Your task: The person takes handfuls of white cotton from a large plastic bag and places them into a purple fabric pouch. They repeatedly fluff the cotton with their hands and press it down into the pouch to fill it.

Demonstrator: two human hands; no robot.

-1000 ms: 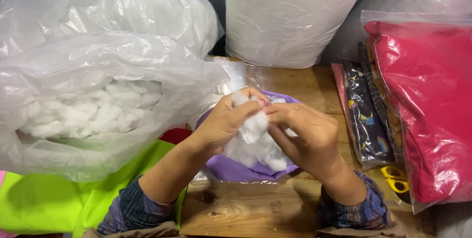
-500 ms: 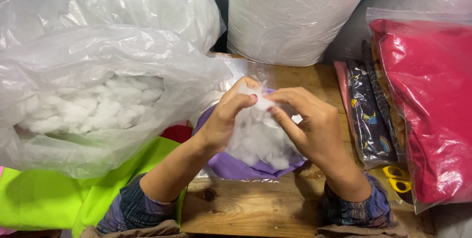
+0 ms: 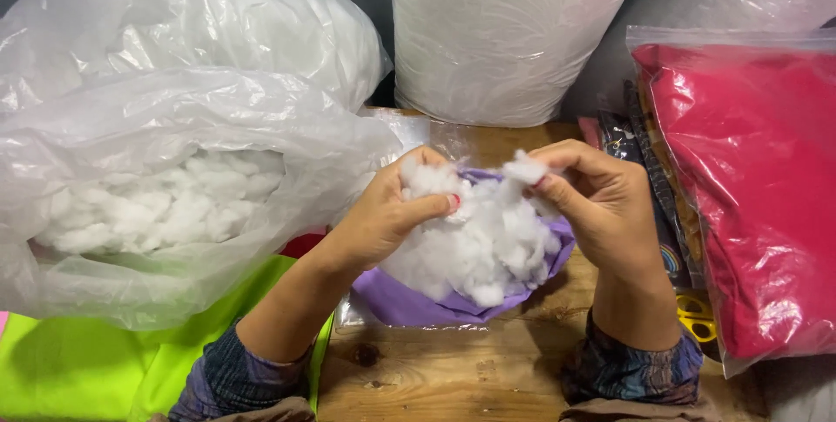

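Hands both pinch, I see: left hand [image 3: 387,213] and right hand [image 3: 601,200] closed on fluffy white fibre stuffing [image 3: 488,239] above purple fabric piece [image 3: 409,304].

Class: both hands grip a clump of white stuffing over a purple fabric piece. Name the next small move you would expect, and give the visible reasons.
Probably press the white stuffing down into the purple fabric piece. The left hand and right hand pinch the clump from either side, most of it bulges above the fabric, and one tuft sticks up at the right fingertips.
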